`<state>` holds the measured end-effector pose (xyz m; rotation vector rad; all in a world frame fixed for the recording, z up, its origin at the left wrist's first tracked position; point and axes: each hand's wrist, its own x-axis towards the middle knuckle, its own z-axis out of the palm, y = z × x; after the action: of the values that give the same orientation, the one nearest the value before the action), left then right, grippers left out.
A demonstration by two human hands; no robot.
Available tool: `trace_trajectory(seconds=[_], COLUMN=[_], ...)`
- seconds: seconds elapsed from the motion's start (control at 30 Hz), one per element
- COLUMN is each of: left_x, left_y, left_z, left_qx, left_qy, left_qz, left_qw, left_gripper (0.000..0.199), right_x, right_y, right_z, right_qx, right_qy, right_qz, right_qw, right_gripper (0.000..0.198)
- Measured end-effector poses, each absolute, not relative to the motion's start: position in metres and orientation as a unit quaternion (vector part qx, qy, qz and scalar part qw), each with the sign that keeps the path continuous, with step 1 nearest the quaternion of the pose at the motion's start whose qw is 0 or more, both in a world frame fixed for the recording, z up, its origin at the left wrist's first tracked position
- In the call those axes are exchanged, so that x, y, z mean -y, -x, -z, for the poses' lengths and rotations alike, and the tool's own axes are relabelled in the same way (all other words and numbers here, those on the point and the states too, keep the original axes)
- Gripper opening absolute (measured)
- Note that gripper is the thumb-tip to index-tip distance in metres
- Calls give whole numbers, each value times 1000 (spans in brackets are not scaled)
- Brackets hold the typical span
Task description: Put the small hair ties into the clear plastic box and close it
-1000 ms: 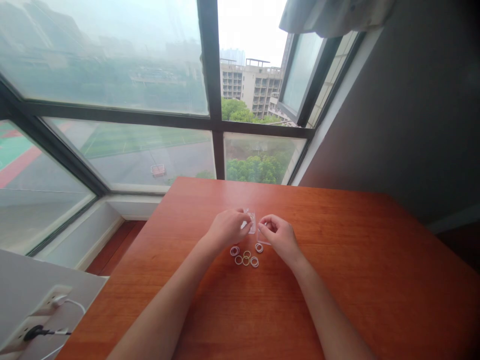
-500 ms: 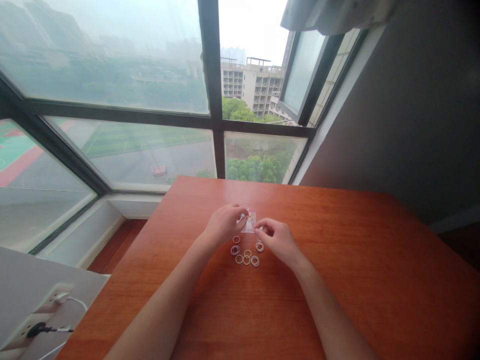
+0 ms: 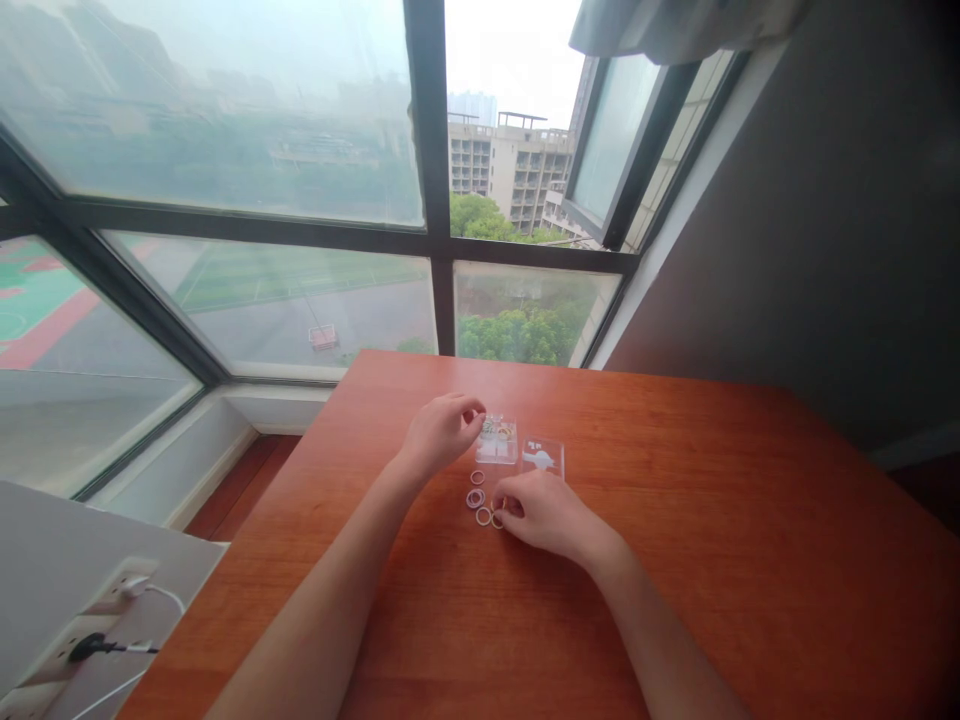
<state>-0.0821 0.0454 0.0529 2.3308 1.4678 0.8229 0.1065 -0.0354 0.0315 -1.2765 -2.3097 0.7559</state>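
A small clear plastic box (image 3: 496,445) stands on the table, with several small rings lying in its back part. At its back left corner my left hand (image 3: 444,432) is closed in a pinch; whatever the fingertips hold is too small to make out. My right hand (image 3: 546,510) is lower, its thumb and fingers closed at a yellowish ring (image 3: 498,519) on the table. Beside that lie a pale ring (image 3: 484,508), a pair of overlapping light purple rings (image 3: 475,507) and a pinkish ring (image 3: 478,471). My right hand may cover other rings.
A clear lid-like piece (image 3: 553,445) with a white print lies right of the box. The reddish-brown wooden table (image 3: 712,540) extends to both sides. Beyond its far edge are framed windows (image 3: 270,230); at the lower left, plugs sit in wall sockets (image 3: 90,630).
My right hand has come down and toward me, from beside the box to the yellowish ring. My left hand has drawn slightly back leftward, showing more of the box. The clear lid-like piece is now visible.
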Motion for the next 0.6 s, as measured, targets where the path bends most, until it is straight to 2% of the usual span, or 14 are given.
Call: trace_trajectory(seconds=[0.1,0.2,0.33,0.6], left_x=[-44,-42,-41,-31], left_y=[81,78,72,56], left_z=[-55,-56,-54,-56], left_qx=[-503,-488,-458,-395], left_qy=[-802,-805,-806,-769], left_qz=[-288,-294,-296,-304], left_qw=[145,165,227,399], left_gripper=[16,17,20,25], right_x=[33,28,20,13], right_y=[-106,-108,-113,-120], right_z=[-33,-37,-37,-25], right_qx=[807,752,662,621], right_qy=[460,495,548,590], right_qz=[-289,-277,-250,-234], right_qw=[231,334,446,460], right_gripper=[13,10,16,24])
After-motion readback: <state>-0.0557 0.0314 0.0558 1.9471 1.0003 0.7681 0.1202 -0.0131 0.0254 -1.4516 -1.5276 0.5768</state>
